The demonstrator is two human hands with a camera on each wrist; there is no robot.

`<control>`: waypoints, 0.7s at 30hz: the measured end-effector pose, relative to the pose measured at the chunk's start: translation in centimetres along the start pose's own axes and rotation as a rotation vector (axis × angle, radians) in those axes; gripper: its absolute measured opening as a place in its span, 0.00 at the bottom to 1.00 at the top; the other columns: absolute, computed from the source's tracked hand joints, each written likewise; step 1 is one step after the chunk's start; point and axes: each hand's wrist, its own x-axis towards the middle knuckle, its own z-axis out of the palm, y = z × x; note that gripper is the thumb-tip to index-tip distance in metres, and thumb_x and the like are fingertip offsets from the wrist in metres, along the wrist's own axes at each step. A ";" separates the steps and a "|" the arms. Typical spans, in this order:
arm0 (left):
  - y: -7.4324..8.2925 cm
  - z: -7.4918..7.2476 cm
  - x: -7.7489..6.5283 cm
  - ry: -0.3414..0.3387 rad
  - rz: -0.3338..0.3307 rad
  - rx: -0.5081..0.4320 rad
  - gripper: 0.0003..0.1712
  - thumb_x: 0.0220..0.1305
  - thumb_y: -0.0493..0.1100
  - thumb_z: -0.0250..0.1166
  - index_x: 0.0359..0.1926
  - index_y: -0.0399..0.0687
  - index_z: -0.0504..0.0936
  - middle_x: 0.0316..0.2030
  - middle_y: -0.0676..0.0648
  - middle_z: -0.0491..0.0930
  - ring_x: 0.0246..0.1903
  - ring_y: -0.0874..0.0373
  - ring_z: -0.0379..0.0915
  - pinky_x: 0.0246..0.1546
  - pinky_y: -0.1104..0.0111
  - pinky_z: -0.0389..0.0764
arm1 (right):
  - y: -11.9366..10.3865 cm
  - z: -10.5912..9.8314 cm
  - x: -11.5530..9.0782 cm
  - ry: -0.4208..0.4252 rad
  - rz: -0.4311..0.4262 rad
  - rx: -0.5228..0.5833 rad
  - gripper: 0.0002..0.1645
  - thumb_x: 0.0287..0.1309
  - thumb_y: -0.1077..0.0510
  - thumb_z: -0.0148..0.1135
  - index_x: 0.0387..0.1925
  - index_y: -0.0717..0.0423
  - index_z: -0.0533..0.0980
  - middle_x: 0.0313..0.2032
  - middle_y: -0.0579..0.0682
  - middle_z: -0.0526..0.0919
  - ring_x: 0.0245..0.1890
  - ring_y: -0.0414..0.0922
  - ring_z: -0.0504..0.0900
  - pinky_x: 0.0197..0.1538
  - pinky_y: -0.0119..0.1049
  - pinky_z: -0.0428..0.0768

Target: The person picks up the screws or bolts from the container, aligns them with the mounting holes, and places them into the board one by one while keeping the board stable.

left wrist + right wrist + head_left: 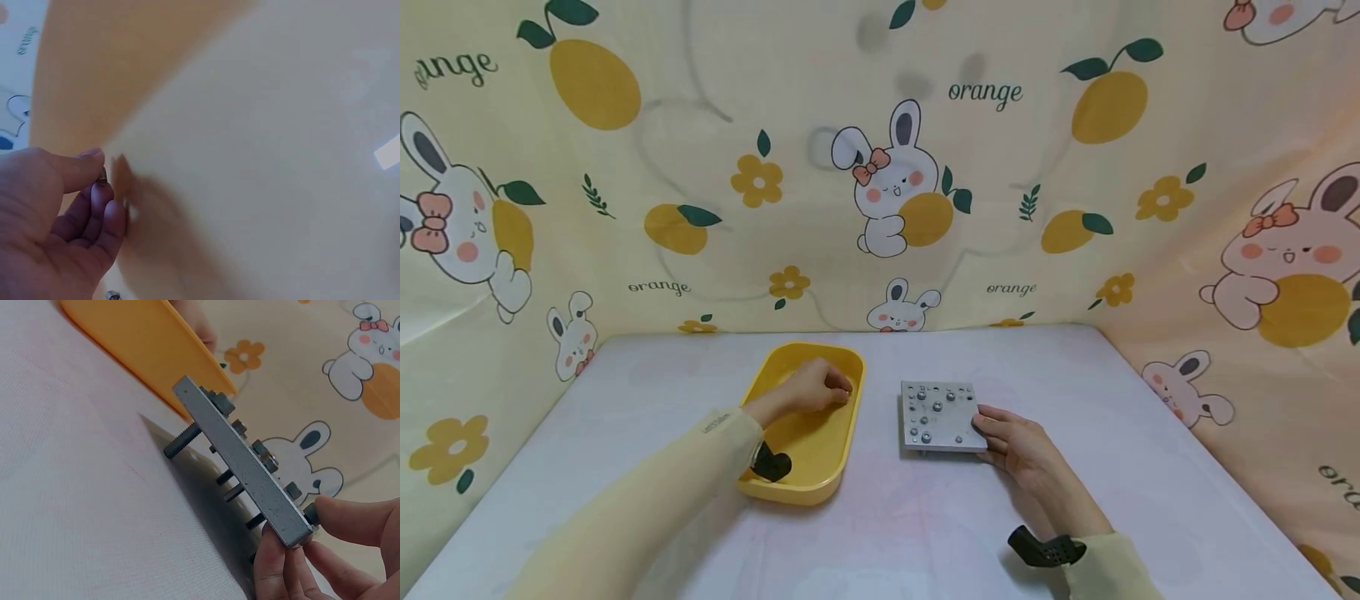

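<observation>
My left hand (808,387) reaches inside the yellow tray (793,495), near its far right side. In the left wrist view its thumb and fingertips pinch a small metal fastener (102,177); I cannot tell whether it is a nut or a screw. A second small metal piece (113,295) lies below that hand. To the right of the tray, my right hand (1022,450) grips a grey metal plate (942,427) by its right edge. Several bolt heads and nuts (259,450) stand on the plate's upper face, and threaded shanks (182,441) stick out underneath.
Both things are on a table with a white cloth (880,542). A cream curtain (820,83) printed with rabbits and oranges hangs behind it and along both sides. Black wrist bands (1047,548) sit at the cuffs of both cream sleeves (647,492).
</observation>
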 end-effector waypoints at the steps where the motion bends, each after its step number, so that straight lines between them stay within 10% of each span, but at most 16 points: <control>1: -0.1 -0.1 -0.1 0.012 0.001 -0.029 0.07 0.66 0.35 0.66 0.42 0.37 0.86 0.34 0.47 0.84 0.29 0.57 0.73 0.31 0.70 0.78 | 0.0 0.0 0.0 0.000 0.002 0.001 0.32 0.64 0.60 0.65 0.66 0.63 0.68 0.45 0.53 0.85 0.42 0.45 0.84 0.42 0.38 0.82; 6: 1.4 -0.9 -0.8 0.108 -0.012 -0.239 0.10 0.71 0.35 0.59 0.46 0.32 0.81 0.38 0.39 0.81 0.34 0.51 0.75 0.37 0.66 0.80 | 0.2 0.1 0.0 0.002 0.003 -0.006 0.32 0.63 0.60 0.65 0.66 0.63 0.68 0.45 0.53 0.85 0.42 0.45 0.84 0.42 0.38 0.81; 12: 7.5 -1.1 -2.5 0.313 -0.030 -0.539 0.12 0.72 0.40 0.59 0.51 0.38 0.79 0.42 0.40 0.78 0.41 0.48 0.75 0.50 0.57 0.78 | 0.1 -0.1 0.0 -0.015 0.004 -0.018 0.32 0.64 0.60 0.64 0.67 0.63 0.67 0.47 0.53 0.84 0.43 0.44 0.84 0.45 0.38 0.81; 17: 12.2 2.0 -3.7 0.488 0.041 -0.575 0.10 0.68 0.41 0.65 0.47 0.42 0.80 0.38 0.48 0.81 0.39 0.53 0.78 0.46 0.64 0.80 | -0.3 -0.2 0.2 -0.029 -0.003 -0.020 0.33 0.64 0.60 0.64 0.68 0.63 0.66 0.48 0.52 0.84 0.44 0.44 0.83 0.46 0.37 0.81; 21: 12.8 6.1 -3.7 0.580 0.123 -0.515 0.09 0.64 0.38 0.68 0.46 0.45 0.83 0.36 0.53 0.82 0.36 0.60 0.77 0.41 0.70 0.79 | -0.3 0.0 0.4 -0.034 0.007 -0.015 0.33 0.64 0.60 0.64 0.68 0.62 0.66 0.48 0.52 0.84 0.44 0.44 0.83 0.46 0.37 0.81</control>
